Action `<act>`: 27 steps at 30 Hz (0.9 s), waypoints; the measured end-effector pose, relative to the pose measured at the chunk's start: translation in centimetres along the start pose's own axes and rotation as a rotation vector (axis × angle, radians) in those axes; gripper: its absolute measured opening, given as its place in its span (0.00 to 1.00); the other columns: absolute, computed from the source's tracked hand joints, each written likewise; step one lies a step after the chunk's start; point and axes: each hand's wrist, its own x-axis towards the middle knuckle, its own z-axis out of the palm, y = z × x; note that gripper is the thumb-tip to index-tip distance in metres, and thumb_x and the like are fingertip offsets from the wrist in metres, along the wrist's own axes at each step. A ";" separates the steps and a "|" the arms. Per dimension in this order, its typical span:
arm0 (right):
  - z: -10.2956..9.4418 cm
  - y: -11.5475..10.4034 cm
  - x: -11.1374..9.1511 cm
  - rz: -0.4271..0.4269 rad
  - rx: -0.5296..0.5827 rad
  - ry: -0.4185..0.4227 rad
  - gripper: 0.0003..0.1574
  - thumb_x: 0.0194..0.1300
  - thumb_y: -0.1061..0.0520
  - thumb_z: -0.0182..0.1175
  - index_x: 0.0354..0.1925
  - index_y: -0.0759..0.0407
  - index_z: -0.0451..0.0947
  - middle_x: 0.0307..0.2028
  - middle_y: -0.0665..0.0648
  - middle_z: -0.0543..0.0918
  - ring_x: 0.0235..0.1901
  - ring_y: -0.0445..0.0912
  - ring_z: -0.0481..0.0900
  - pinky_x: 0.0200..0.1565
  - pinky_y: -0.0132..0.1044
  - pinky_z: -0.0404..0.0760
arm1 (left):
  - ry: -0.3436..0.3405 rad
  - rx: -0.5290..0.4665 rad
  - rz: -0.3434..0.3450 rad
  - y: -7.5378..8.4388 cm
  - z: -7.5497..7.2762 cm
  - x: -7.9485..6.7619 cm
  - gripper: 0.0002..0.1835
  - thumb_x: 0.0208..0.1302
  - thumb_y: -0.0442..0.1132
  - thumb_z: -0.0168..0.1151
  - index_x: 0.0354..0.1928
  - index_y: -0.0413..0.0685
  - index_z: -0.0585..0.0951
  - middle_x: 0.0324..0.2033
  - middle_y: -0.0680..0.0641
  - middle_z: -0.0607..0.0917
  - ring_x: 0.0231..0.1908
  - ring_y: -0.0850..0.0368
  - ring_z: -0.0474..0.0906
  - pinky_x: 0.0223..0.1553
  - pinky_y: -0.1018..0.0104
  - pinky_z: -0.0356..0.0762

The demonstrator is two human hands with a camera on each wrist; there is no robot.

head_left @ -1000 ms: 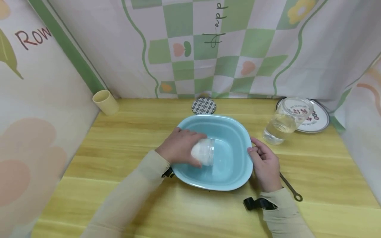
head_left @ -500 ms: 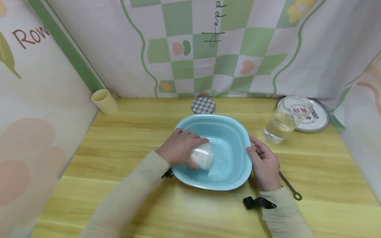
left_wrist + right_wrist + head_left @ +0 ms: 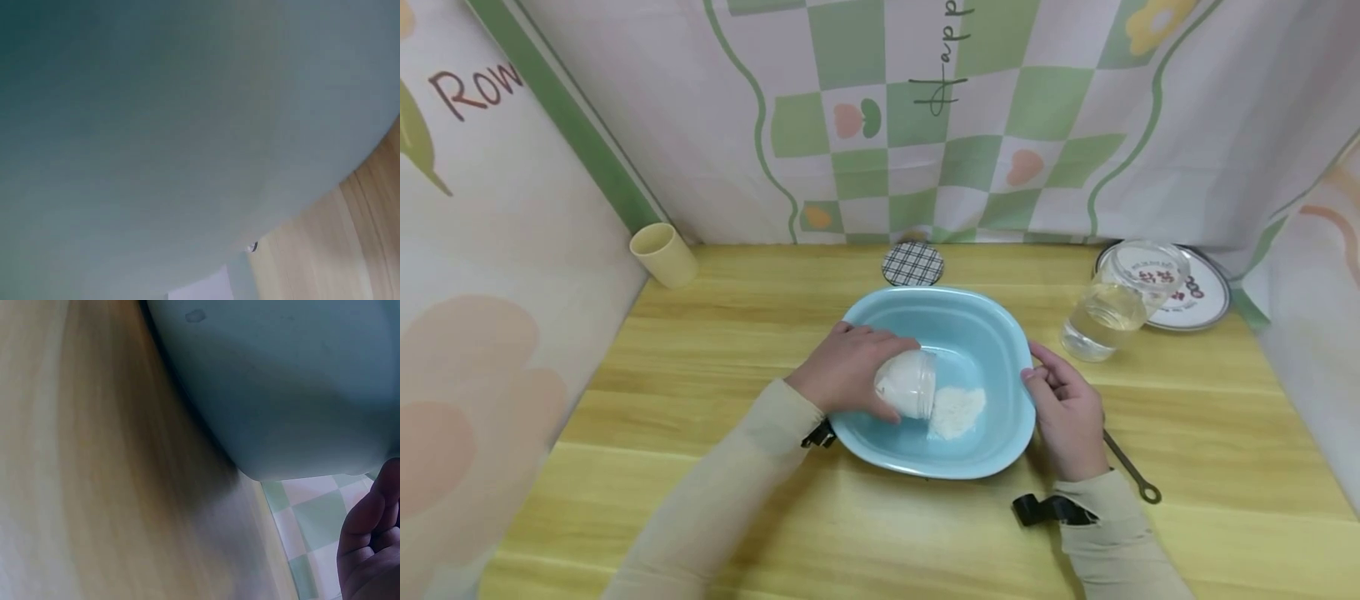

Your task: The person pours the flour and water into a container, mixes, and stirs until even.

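In the head view my left hand [image 3: 850, 371] grips a clear jar [image 3: 910, 385] of white powder, tipped on its side with its mouth to the right. The jar is inside a light blue basin [image 3: 992, 333]. Below its mouth, a small heap of white powder [image 3: 957, 412] lies on the basin floor. My right hand [image 3: 1067, 414] pinches the basin's right rim between thumb and fingers. The right wrist view shows the basin's outer wall [image 3: 281, 394] and part of that hand [image 3: 372, 544]. The basin's side [image 3: 187, 156] fills most of the left wrist view.
A tilted-looking clear jar of liquid [image 3: 1105, 321] stands at the right, overlapping a patterned plate [image 3: 1206, 304]. A dark long handle with a ring end [image 3: 1135, 471] lies by my right wrist. Behind the basin is a checked coaster [image 3: 913, 263]; a yellow cup [image 3: 664, 257] stands at the back left.
The left hand has kept the jar tipped, shifting it slightly. White powder has come out and now forms a heap on the basin floor. The right hand has stayed on the rim.
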 end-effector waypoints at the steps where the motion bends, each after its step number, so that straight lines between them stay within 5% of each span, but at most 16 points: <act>1: 0.0 0.0 0.0 0.002 0.000 -0.001 0.24 0.70 0.61 0.61 0.62 0.62 0.78 0.30 0.52 0.81 0.27 0.41 0.77 0.28 0.25 0.79 | 0.007 -0.008 -0.002 -0.1 0.0 0.0 0.50 0.37 0.63 0.82 0.68 0.67 0.73 0.57 0.59 0.80 0.57 0.57 0.73 0.64 0.46 0.63; 15: 0.1 -0.1 0.0 0.000 0.003 0.005 0.23 0.69 0.61 0.62 0.62 0.63 0.79 0.30 0.51 0.81 0.27 0.40 0.77 0.28 0.25 0.79 | 0.039 -0.004 0.012 -0.2 0.4 -0.8 0.52 0.39 0.63 0.81 0.71 0.66 0.71 0.61 0.58 0.78 0.63 0.56 0.70 0.67 0.46 0.60; 22: 0.2 -0.1 0.0 0.001 0.008 0.007 0.24 0.69 0.61 0.62 0.62 0.63 0.79 0.29 0.51 0.81 0.27 0.40 0.77 0.28 0.25 0.79 | 0.102 -0.167 -0.022 -0.7 0.5 -1.0 0.53 0.35 0.60 0.84 0.69 0.62 0.72 0.60 0.60 0.80 0.59 0.63 0.73 0.68 0.54 0.59; 27: 0.1 -0.1 0.0 0.011 0.005 0.011 0.23 0.69 0.61 0.62 0.61 0.62 0.79 0.29 0.51 0.81 0.27 0.40 0.77 0.28 0.25 0.79 | 0.168 -0.326 -0.033 -0.9 0.5 -1.4 0.51 0.34 0.55 0.86 0.65 0.57 0.73 0.56 0.58 0.81 0.53 0.63 0.75 0.63 0.57 0.66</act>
